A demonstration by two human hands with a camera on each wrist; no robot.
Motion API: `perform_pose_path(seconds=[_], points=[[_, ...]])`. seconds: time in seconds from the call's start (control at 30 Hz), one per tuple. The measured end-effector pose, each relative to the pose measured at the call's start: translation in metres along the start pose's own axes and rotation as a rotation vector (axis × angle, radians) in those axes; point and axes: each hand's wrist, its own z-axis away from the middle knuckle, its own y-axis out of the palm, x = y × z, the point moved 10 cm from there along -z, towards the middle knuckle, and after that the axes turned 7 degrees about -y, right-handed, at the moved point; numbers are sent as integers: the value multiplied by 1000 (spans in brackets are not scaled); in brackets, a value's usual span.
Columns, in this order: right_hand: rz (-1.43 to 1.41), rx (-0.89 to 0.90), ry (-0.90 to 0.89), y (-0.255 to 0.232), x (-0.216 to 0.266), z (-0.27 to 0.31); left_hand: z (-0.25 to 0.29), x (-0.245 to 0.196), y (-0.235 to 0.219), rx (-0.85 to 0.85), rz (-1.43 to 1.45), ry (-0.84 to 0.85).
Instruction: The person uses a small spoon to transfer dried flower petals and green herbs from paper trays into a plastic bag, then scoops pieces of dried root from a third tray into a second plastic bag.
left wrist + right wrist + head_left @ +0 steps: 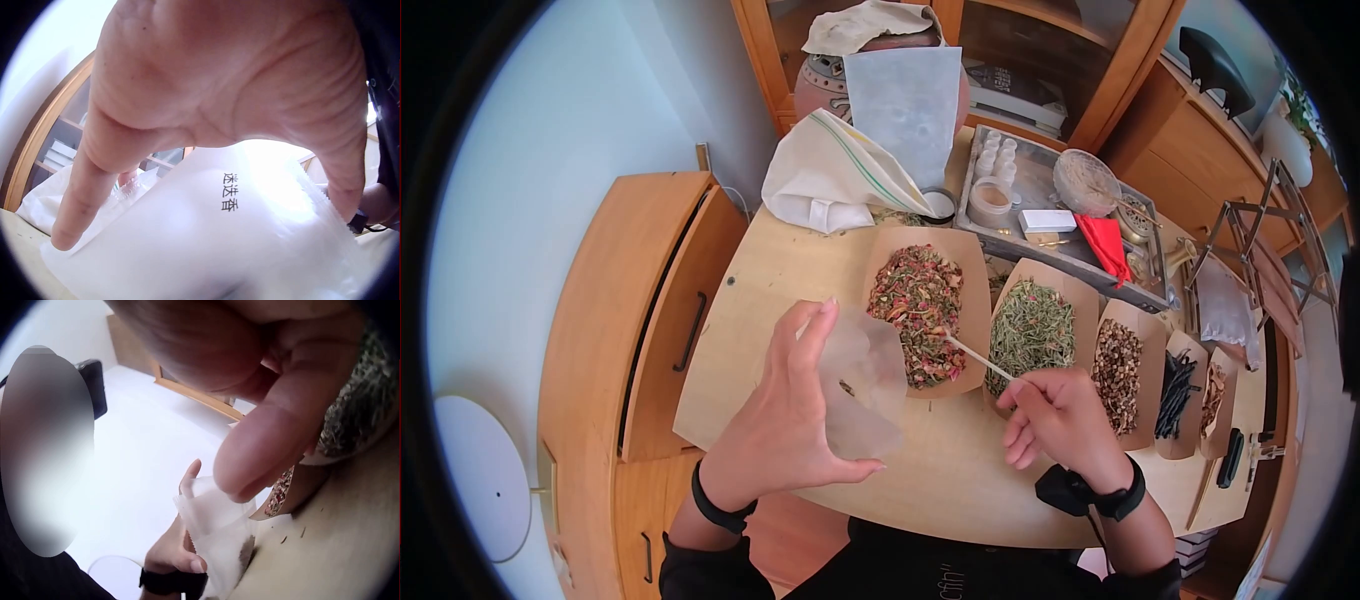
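Observation:
My left hand (775, 405) spans a translucent white paper pouch (862, 380), fingers along one side and thumb along the other. Dark printed characters show on the pouch in the left wrist view, and a few dark bits show through its lower part. My right hand (1055, 420) pinches a slim pale spoon (982, 357) by its handle end. The spoon's tip lies over the mixed red and green dried petals (920, 290) in a brown paper tray (972, 290). Beside that tray stands another with green rosemary-like needles (1032, 325).
Smaller paper trays of brown chopped pieces (1118, 370), dark sticks (1177, 393) and shavings (1215, 390) line the right. Behind stands a grey tray (1060, 268) with jars and a red pouch (1102, 245). A white cloth bag (830, 170) sits at the back left.

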Motion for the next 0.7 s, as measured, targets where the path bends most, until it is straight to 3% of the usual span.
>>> perform_pose_path(seconds=[0.07,0.27,0.7], points=[[-206,99,98,13,-11,-8,0,0,0,6,4,-7],[-417,173,184,18,-24,-17,0,2,1,8,-3,-11],[-565,221,162,9,-15,6,-1,-1,1,-4,22,12]])
